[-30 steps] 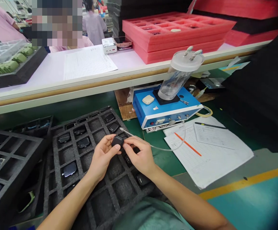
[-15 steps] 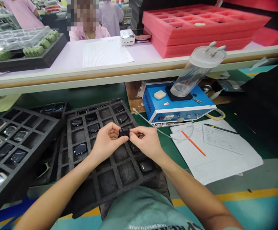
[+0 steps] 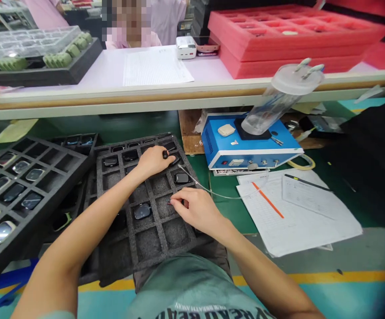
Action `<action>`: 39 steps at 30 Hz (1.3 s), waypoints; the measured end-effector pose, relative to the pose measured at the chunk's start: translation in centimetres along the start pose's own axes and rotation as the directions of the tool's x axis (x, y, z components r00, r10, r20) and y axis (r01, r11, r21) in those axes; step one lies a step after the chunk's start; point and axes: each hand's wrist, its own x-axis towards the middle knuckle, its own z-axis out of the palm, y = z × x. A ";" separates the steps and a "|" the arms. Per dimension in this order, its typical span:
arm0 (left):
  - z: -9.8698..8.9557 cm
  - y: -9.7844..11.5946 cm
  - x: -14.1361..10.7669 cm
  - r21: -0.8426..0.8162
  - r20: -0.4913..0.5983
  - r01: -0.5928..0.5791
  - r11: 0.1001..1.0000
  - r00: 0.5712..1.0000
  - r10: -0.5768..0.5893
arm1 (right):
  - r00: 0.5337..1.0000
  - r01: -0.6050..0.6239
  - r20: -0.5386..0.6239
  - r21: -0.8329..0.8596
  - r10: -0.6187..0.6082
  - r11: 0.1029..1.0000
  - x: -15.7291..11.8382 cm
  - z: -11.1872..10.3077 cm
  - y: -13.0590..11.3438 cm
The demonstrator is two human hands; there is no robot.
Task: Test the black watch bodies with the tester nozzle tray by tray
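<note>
My left hand (image 3: 155, 161) is closed at the far right part of a black foam tray (image 3: 157, 196). Its thumb and fingers are on a small black watch body (image 3: 165, 154), which they partly cover. Lower down, over the tray's right side, my right hand (image 3: 197, 207) pinches something small and dark, too hidden to name. Between the hands a dark watch body (image 3: 182, 178) lies in its compartment. Another watch body (image 3: 142, 211) sits nearer to me. The tip of a thin white cable (image 3: 209, 191) reaches over the tray close to my left hand.
A second foam tray (image 3: 48, 175) with watches stands tilted at left. To the right are a blue box (image 3: 252, 146) carrying a clear cylinder (image 3: 272, 104), and papers (image 3: 298, 217). The shelf (image 3: 113, 99) above holds red foam trays (image 3: 279, 48); a person sits behind it.
My hands have moved apart: the left went up and away to the tray's far right, the right came down slightly. The cable's tip now lies over the tray. The view has shifted a little.
</note>
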 end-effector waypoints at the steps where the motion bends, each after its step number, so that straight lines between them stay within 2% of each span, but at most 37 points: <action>1: 0.5 0.0 0.8 0.029 -0.004 0.010 1.000 1.000 -0.010 | 1.000 -0.006 -0.022 0.030 0.006 1.000 -0.2 -0.3 0.2; 4: 1.3 -0.5 1.6 0.038 -0.014 0.036 0.999 0.999 -0.035 | 0.990 -0.056 -0.118 0.125 0.071 0.991 -0.6 -1.3 1.3; 7: 1.4 -1.0 1.1 0.006 -0.022 0.019 1.000 1.000 -0.018 | 0.966 -0.116 -0.209 0.186 0.155 0.976 -0.1 -1.8 2.3; 12: 0.9 -1.0 -0.8 -0.162 -0.049 -0.014 0.987 0.999 0.006 | 0.944 -0.162 -0.246 0.240 0.221 0.957 2.6 -1.9 3.3; 15: 0.3 -0.5 -2.1 -0.280 0.007 0.019 0.960 1.000 -0.018 | 0.939 -0.127 -0.280 0.259 0.200 0.957 4.2 -2.1 3.3; 19: 0.0 0.0 -3.2 -0.475 0.106 0.090 0.875 0.993 -0.045 | 0.936 -0.095 -0.294 0.317 0.193 0.944 5.6 -2.3 3.1; 21: 0.1 0.2 -3.5 -0.569 0.127 0.130 0.812 0.989 -0.070 | 0.935 -0.093 -0.292 0.341 0.199 0.936 5.8 -2.2 3.0; 23: 0.4 0.4 -3.6 -0.594 0.124 0.137 0.792 0.989 -0.077 | 0.934 -0.085 -0.298 0.354 0.198 0.932 6.0 -2.0 3.1; 25: 0.8 0.6 -3.6 -0.565 0.089 0.105 0.818 0.994 -0.066 | 0.922 -0.093 -0.323 0.350 0.213 0.932 6.1 -1.8 3.3; 28: 1.6 0.7 -3.4 -0.478 -0.027 0.047 0.877 0.997 -0.068 | 0.892 -0.144 -0.353 0.367 0.281 0.919 6.2 -1.8 3.9; 30: 2.0 0.5 -3.0 -0.447 -0.086 0.050 0.893 0.991 -0.099 | 0.860 -0.191 -0.367 0.410 0.354 0.892 6.0 -2.1 4.5; 33: 2.2 -0.1 -2.3 -0.433 -0.101 0.081 0.898 0.985 -0.137 | 0.818 -0.239 -0.371 0.475 0.439 0.847 5.3 -2.7 5.4; 35: 2.0 -0.5 -2.0 -0.405 -0.127 0.072 0.911 0.983 -0.135 | 0.825 -0.245 -0.345 0.496 0.448 0.833 4.6 -3.0 5.5; 37: 1.6 -0.6 -2.1 -0.382 -0.207 0.011 0.924 0.974 -0.097 | 0.840 -0.234 -0.324 0.505 0.434 0.831 3.9 -3.2 5.1; 39: 1.5 -0.5 -2.5 -0.463 -0.237 -0.053 0.885 0.969 -0.067 | 0.859 -0.208 -0.320 0.497 0.401 0.843 3.5 -3.1 4.1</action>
